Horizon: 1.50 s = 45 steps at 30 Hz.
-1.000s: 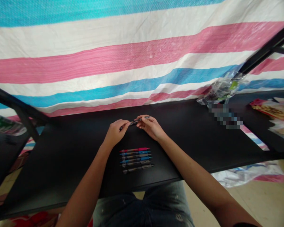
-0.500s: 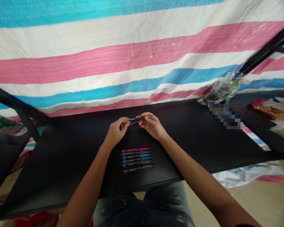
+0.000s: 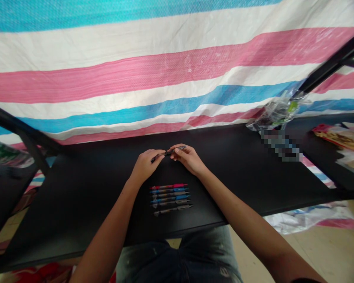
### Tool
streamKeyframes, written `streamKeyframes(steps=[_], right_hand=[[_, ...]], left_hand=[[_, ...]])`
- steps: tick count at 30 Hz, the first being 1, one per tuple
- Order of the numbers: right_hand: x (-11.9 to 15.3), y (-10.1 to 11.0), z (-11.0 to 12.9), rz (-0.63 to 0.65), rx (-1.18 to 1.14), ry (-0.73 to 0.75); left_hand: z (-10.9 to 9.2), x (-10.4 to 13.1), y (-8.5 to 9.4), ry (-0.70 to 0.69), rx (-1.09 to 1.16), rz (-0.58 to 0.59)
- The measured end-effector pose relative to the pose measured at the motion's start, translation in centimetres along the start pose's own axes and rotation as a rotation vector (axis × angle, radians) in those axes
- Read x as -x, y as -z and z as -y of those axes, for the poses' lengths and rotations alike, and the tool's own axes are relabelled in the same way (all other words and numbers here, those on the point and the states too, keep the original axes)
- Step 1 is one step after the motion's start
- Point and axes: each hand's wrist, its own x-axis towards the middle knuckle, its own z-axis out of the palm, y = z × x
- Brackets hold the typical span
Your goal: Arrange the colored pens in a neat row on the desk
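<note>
Dark pen (image 3: 169,152) was held over the black table (image 3: 100,177), left hand (image 3: 146,165) and right hand (image 3: 190,159) each pinched it between closed fingers, lengths seen side by side half a second earlier now lined up.

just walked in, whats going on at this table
A person is holding a dark pen between both hands above the black table, the left hand on one end and the right hand on the other. Whether it is in one piece is hard to tell. Nearer the body, other pens lie side by side, with a red one farthest away.
</note>
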Motion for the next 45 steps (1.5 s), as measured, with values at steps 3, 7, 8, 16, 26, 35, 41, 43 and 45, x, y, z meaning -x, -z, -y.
streamKeyframes(steps=[3, 7, 8, 16, 26, 35, 41, 43, 45], right_hand=[[0.0, 0.1, -0.3, -0.004, 0.088, 0.000], [-0.2, 0.3, -0.3, -0.018, 0.200, 0.045], [-0.3, 0.3, -0.2, -0.024, 0.226, 0.062], [-0.3, 0.4, -0.4, -0.025, 0.445, 0.150], [-0.2, 1.1, 0.7, 0.063, 0.588, 0.124], [0.0, 1.8, 1.2, 0.116, 0.721, 0.082], [0.0, 1.9, 1.6, 0.094, 0.819, 0.069], [0.0, 1.9, 1.8, 0.116, 0.898, -0.004], [-0.1, 2.5, 2.4, 0.156, 0.906, -0.003]], left_hand=[[-0.1, 0.0, -0.1, 0.004, 0.006, 0.018], [0.0, 0.1, -0.1, 0.019, 0.005, 0.034], [0.1, 0.0, -0.1, 0.024, 0.002, 0.039], [0.3, 0.1, -0.5, 0.069, 0.000, 0.070], [0.2, 0.1, -0.3, 0.077, 0.016, 0.083], [0.3, 0.2, -0.5, 0.087, 0.011, 0.120], [0.2, 0.4, -0.7, 0.073, 0.007, 0.150], [0.1, 0.4, -1.0, 0.059, -0.003, 0.163], [0.2, 0.4, -1.1, 0.070, -0.003, 0.166]])
